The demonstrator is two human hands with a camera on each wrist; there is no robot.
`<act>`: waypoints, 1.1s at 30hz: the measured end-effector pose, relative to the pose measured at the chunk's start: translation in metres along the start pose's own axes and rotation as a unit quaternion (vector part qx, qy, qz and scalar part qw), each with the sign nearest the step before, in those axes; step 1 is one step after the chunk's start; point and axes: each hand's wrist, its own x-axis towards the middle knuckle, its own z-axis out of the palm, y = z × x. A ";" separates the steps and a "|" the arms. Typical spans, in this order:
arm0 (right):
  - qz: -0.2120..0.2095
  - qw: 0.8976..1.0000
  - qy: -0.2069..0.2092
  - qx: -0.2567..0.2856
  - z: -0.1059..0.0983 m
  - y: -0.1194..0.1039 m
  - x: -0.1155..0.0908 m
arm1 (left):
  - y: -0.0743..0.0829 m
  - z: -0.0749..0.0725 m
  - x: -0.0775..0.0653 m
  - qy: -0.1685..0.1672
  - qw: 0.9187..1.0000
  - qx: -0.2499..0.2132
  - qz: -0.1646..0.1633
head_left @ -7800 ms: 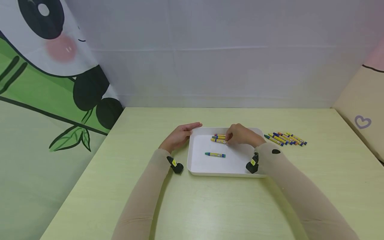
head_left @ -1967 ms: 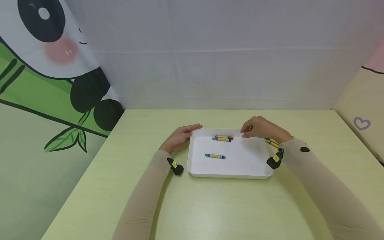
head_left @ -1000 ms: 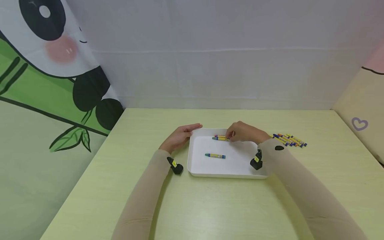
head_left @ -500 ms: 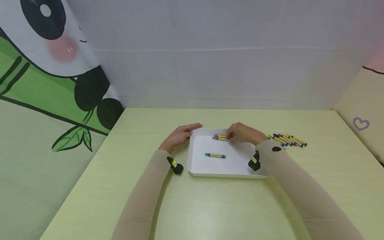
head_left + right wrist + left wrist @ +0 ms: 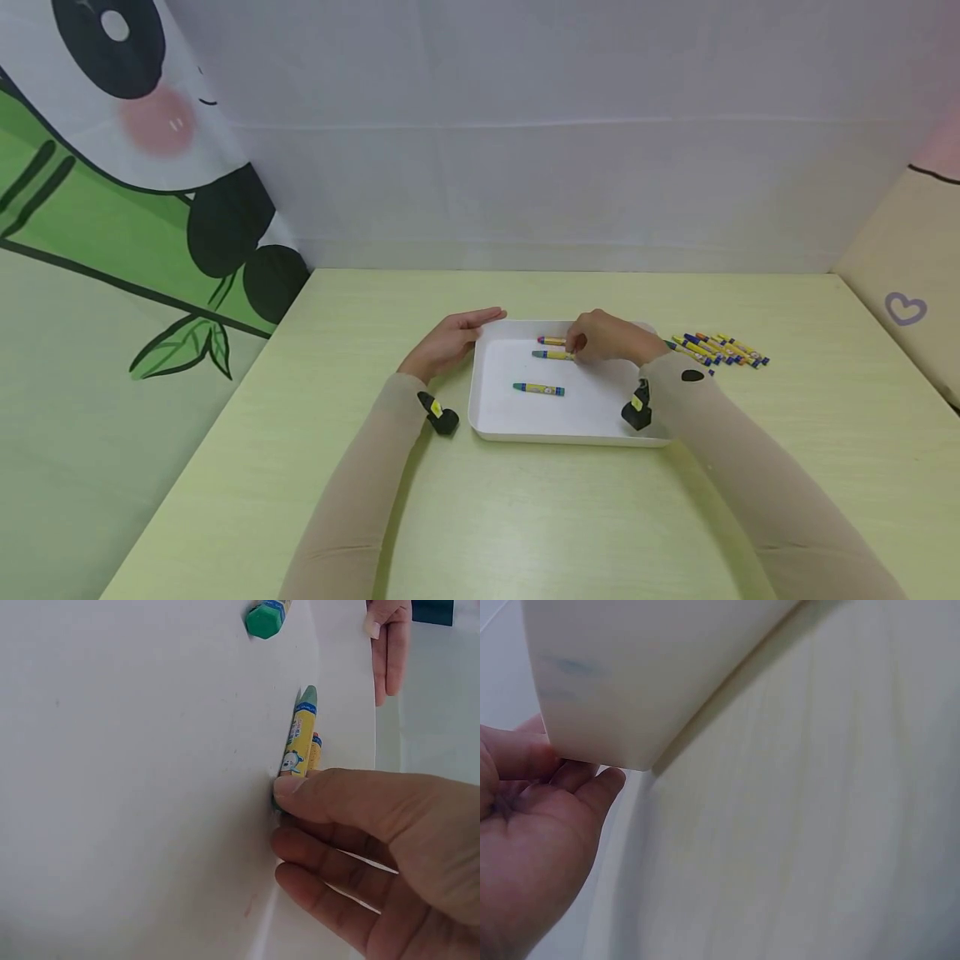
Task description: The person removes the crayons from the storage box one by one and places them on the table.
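Observation:
A white tray (image 5: 510,417) lies on the table. My left hand (image 5: 442,343) holds its back left corner, thumb at the rim and fingers outside; the left wrist view shows those fingers against the tray wall (image 5: 615,690). Inside the tray, my right hand (image 5: 607,337) pinches the rear end of a dull green crayon (image 5: 300,739) in a yellow wrapper, its tip pointing left. Just behind it lies a red-tipped crayon (image 5: 551,341), partly hidden by my right hand. Another green crayon (image 5: 538,389) lies nearer the front, apart from both.
Several crayons (image 5: 697,348) lie in a loose slanted row on the table, right of the tray; my right sleeve (image 5: 682,392) covers part of that area. A pale cloth wall (image 5: 555,192) rises behind the table, with printed panels on both sides.
A yellow crayon has left the tray. My right hand came back from the right, took the dull green crayon and drew it slightly forward from the red-tipped one. My left hand stays put.

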 end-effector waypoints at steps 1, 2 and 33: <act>-0.003 1.000 -0.001 -0.001 -0.001 0.001 0.001 | 0.000 0.000 0.001 0.002 1.000 -0.001 0.001; -0.007 1.000 -0.002 -0.001 -0.001 0.003 0.001 | 0.000 0.001 0.002 0.003 1.000 -0.001 0.000; -0.038 0.999 0.018 0.012 -0.053 0.048 -0.017 | 0.003 0.008 0.028 0.032 0.999 -0.006 0.003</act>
